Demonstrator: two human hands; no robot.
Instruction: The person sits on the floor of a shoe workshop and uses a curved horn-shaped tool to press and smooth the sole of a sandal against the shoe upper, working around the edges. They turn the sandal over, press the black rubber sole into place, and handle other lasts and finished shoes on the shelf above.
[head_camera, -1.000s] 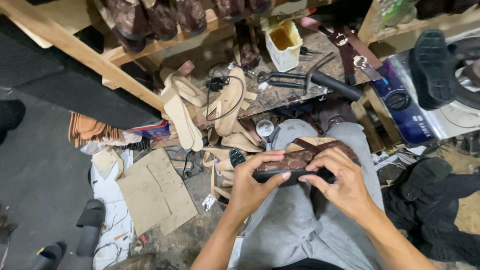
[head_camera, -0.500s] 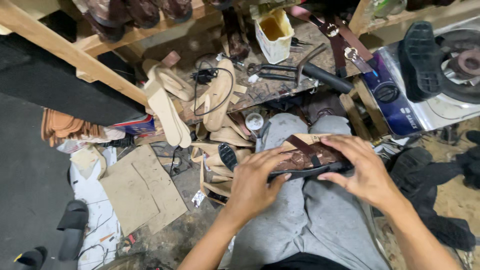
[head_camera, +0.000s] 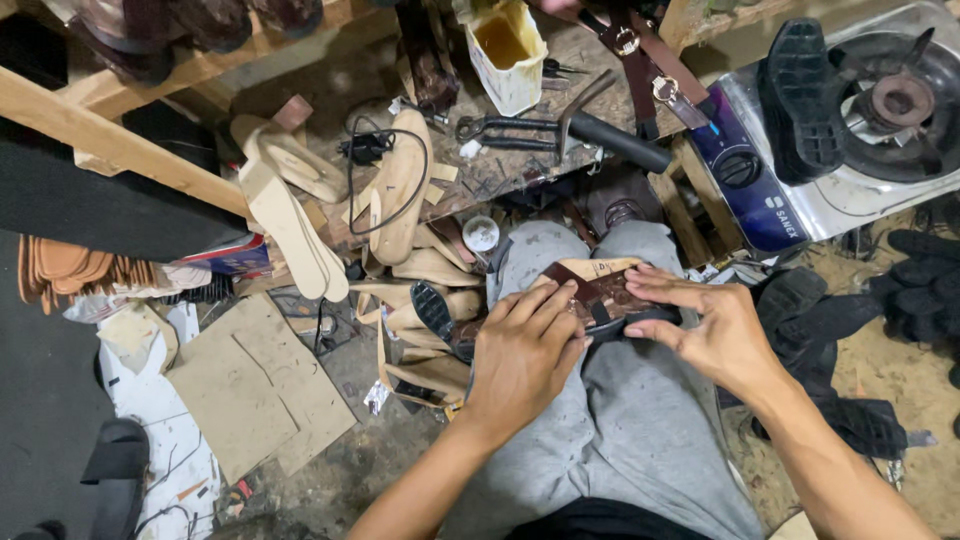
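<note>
— On the lap, near the middle of the view, what do the two hands hold?

— Both hands are on a brown sandal (head_camera: 600, 290) that lies across the knees of the grey trousers (head_camera: 610, 430). Its black sole (head_camera: 640, 322) shows along the near edge.

— How is the left hand (head_camera: 522, 352) placed?

— It lies flat over the left end of the sandal. The fingers are close together and almost straight, the fingertips (head_camera: 560, 300) press on the brown upper side. It is not curled around it, more pressing down.

— And the right hand (head_camera: 718, 335)?

— It comes from the right side. The fingers are stretched toward the left and touch the top of the sandal, and the thumb is at the near edge by the sole, so this hand pinches the right end narrowly.

— What is around?

— Farther away stands a cluttered wooden bench (head_camera: 500, 170) with black pliers (head_camera: 500, 130), a hammer with black handle (head_camera: 615, 135) and a cream container of yellowish glue (head_camera: 508, 55). On the far right is a gas stove (head_camera: 860, 150) with a black sole (head_camera: 805, 100) lying on it. On the left are pale insoles (head_camera: 290, 215) and, on the floor, pieces of cardboard (head_camera: 250, 385).
</note>
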